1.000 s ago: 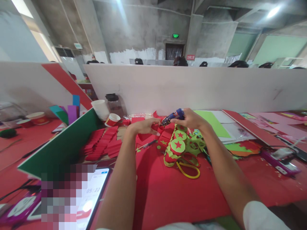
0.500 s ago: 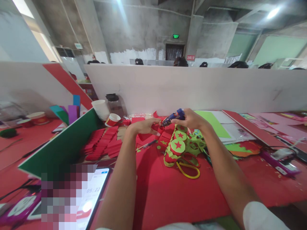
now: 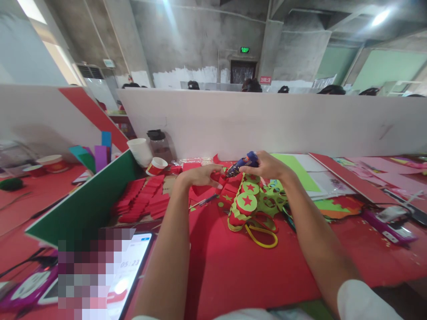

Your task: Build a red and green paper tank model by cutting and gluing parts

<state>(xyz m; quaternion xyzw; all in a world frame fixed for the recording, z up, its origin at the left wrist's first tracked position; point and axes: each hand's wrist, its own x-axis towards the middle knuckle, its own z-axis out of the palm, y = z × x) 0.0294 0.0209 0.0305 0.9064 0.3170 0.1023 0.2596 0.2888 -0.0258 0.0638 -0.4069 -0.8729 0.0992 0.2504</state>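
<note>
My right hand (image 3: pixel 268 164) is closed round the handle of a blue hot glue gun (image 3: pixel 246 161), whose tip points left and down. My left hand (image 3: pixel 203 174) pinches a small red paper piece (image 3: pixel 220 178) just beside that tip. Whether tip and paper touch, I cannot make out. Below my hands stands a red-and-green paper craft (image 3: pixel 245 204) with zigzag edges and green discs bearing red stars. Yellow scissors (image 3: pixel 263 238) lie beside it, and green cut-out scraps (image 3: pixel 271 198) to its right. A pen (image 3: pixel 207 201) rests on the red table (image 3: pixel 240 275).
Stacked red paper strips (image 3: pixel 143 200) lie left, near a green divider board (image 3: pixel 83 209). Paper cups (image 3: pixel 156 166) and a bottle (image 3: pixel 160 144) stand by the white partition (image 3: pixel 267 124). A phone (image 3: pixel 133 266) lies front left; a purple power strip (image 3: pixel 388 229) sits right.
The glue gun and my right hand have shifted very slightly to the right. My left hand stays in almost the same place, and the phone's timer has advanced one second.
</note>
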